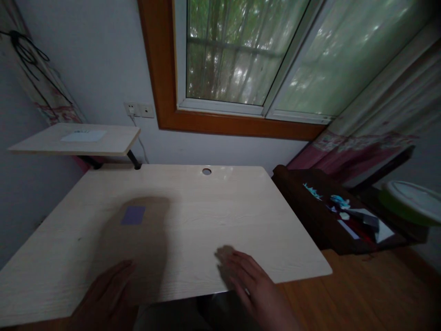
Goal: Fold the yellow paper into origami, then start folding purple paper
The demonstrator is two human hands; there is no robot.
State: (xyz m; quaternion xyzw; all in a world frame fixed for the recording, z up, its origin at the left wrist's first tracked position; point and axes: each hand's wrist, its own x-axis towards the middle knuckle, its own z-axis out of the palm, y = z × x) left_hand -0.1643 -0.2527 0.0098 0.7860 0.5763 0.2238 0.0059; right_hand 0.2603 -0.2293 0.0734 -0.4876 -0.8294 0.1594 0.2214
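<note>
A flat purple square [133,215], perhaps a sticky note or a piece of paper, lies on the light wood-grain desk [206,211], within the shadow cast over its left half. Nearer the front edge, my left hand [108,292] is held out with its fingers stretched and nothing in them; the purple square is the closest thing to it. Over the front edge to the right is my right hand [253,285], its fingers extended and empty, with a small shadow on the desktop beside the fingertips. Whether either hand touches the desk I cannot tell.
A raised shelf [127,140] on black legs, bearing a white paper [83,135], stands at the back left. A cable hole [206,171] pierces the desk's rear. Right of the desk, a dark brown cabinet [292,197] carries assorted small items and a green-and-white round container [406,202].
</note>
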